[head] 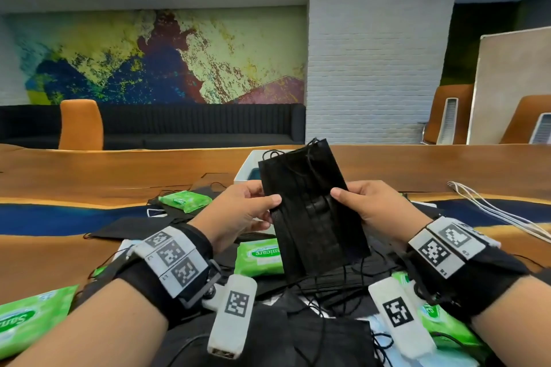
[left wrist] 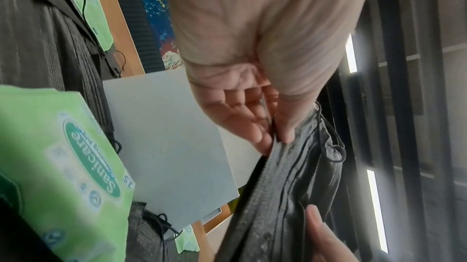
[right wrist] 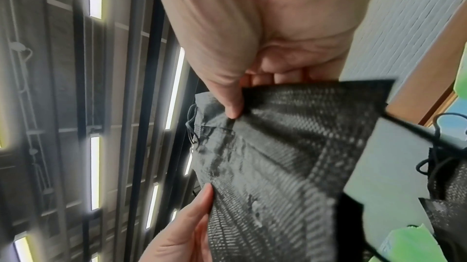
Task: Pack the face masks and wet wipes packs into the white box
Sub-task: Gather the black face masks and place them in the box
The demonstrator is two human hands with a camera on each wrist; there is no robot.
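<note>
Both hands hold a small stack of black face masks (head: 310,211) upright above the table. My left hand (head: 247,211) pinches its left edge with thumb on the front; my right hand (head: 363,208) pinches the right edge the same way. The stack (left wrist: 285,196) shows edge-on in the left wrist view, and its weave (right wrist: 278,166) fills the right wrist view. Behind the stack stands the white box (head: 249,170), mostly hidden; its side wall (left wrist: 166,142) is plain in the left wrist view. Green wet wipes packs (head: 259,256) (head: 183,201) (left wrist: 65,176) lie among loose black masks (head: 322,337) below my hands.
More green packs lie at the near left (head: 32,316) and near right (head: 438,322). White cords (head: 495,211) trail across the wooden table (head: 119,170) at the right. An orange chair (head: 81,124) stands behind the table's far edge.
</note>
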